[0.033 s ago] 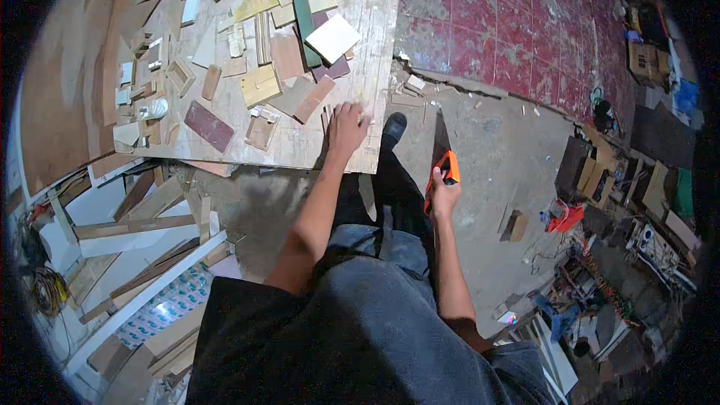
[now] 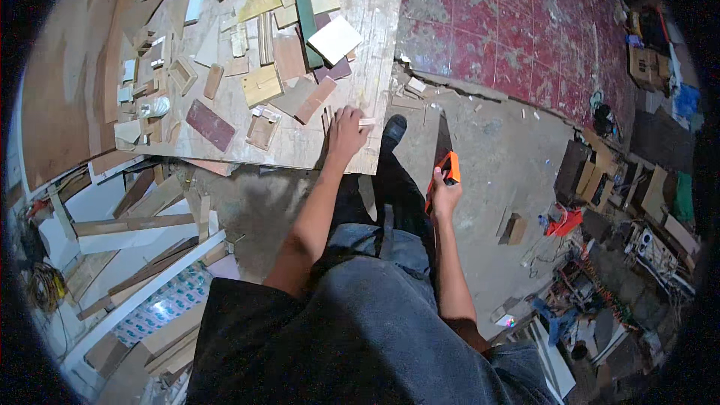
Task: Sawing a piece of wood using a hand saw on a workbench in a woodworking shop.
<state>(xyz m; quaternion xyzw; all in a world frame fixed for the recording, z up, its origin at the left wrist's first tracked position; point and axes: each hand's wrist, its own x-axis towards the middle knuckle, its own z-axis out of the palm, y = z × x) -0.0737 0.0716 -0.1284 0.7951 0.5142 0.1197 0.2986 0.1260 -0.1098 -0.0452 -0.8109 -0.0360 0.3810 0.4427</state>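
Observation:
My left hand (image 2: 346, 136) rests on the near right corner of the plywood worktable (image 2: 379, 52), with its fingers closed around a small pale wood strip (image 2: 367, 121). The strip's end sticks out to the right of my fingers. Thin wood strips (image 2: 327, 117) stand just left of the hand. Beyond it lies a reddish-brown wood block (image 2: 316, 100). In my right hand (image 2: 446, 196) is a handsaw (image 2: 444, 141), gripped by its orange and black handle. Its blade points away from me, over the floor and off the table.
Wood offcuts, a green strip (image 2: 306, 15), a white square block (image 2: 334, 38) and a small wooden frame (image 2: 263, 127) cover the table. Scrap boards (image 2: 135, 225) lean below at left. A wood block (image 2: 514, 229) and a red object (image 2: 564, 220) sit on the floor at right.
The pale wood strip now shows beside my left fingers, where there was only a blur before. My right hand and the saw have barely moved.

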